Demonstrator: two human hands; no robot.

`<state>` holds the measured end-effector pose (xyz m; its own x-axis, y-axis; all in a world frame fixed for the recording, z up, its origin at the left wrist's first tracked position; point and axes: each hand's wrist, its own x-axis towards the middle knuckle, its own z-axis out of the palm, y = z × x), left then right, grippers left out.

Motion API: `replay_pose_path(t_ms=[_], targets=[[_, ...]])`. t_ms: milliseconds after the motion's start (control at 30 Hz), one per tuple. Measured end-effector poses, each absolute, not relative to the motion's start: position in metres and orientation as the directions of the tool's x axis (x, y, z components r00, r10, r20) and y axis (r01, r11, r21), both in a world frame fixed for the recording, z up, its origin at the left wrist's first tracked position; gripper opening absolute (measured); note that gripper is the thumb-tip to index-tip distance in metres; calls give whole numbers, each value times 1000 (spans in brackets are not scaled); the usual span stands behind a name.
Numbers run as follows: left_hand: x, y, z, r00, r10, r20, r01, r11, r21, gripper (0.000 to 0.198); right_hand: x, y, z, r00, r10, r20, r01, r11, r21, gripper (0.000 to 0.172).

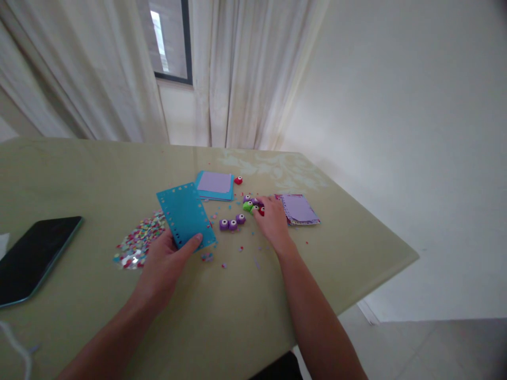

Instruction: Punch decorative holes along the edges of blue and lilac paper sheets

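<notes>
My left hand is closed on a blue card, thumb on its front, holding it tilted above the table. Small holes run along the card's edges. My right hand reaches into a cluster of small paper punches with cartoon eyes. Its fingers are curled round a red punch, partly hidden by them. Beside them lie green punches and purple ones. Several more purple punches stand between my hands, and another red punch sits farther back.
Colourful confetti is heaped left of the card, with loose bits scattered around. A stack of lilac and blue cards lies behind; another stack of lilac cards lies right. A dark tablet rests at left. The table meets curtains behind.
</notes>
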<state>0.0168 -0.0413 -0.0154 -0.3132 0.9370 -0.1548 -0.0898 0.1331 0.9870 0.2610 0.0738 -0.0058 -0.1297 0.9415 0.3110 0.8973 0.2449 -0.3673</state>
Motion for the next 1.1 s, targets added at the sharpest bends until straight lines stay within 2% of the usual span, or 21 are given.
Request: replay_pose_path(t_ms=[100,233,300,367,467,533,733,1100], targets=[[20,-42,-12,-330,923,-198,-196,138,971,58,262,74,-6,-129,960,247,945,194,-262,26],[23,-41,-9,-334,921,-202,-264,114,958,60,260,73,-4,-99,963,252,949,168,-268,18],[23,-41,-9,-331,925,-188,-258,103,961,56,260,73,-2,-58,951,305,913,174,-369,16],[23,-40,-10,-331,926,-180,-248,98,964,52,259,71,0,-23,936,352,785,235,-573,18],[23,-40,-10,-337,926,-170,-209,103,973,50,246,60,4,-91,940,329,405,336,-850,26],[23,-41,-8,-340,928,-151,-172,97,980,51,232,48,6,-196,939,283,222,324,-920,34],[23,-43,-2,-321,944,-76,-42,66,997,53,203,23,8,-325,913,248,154,310,-938,43],[19,-43,-8,-332,942,-52,44,70,997,46,206,24,10,-302,917,260,220,332,-917,41]])
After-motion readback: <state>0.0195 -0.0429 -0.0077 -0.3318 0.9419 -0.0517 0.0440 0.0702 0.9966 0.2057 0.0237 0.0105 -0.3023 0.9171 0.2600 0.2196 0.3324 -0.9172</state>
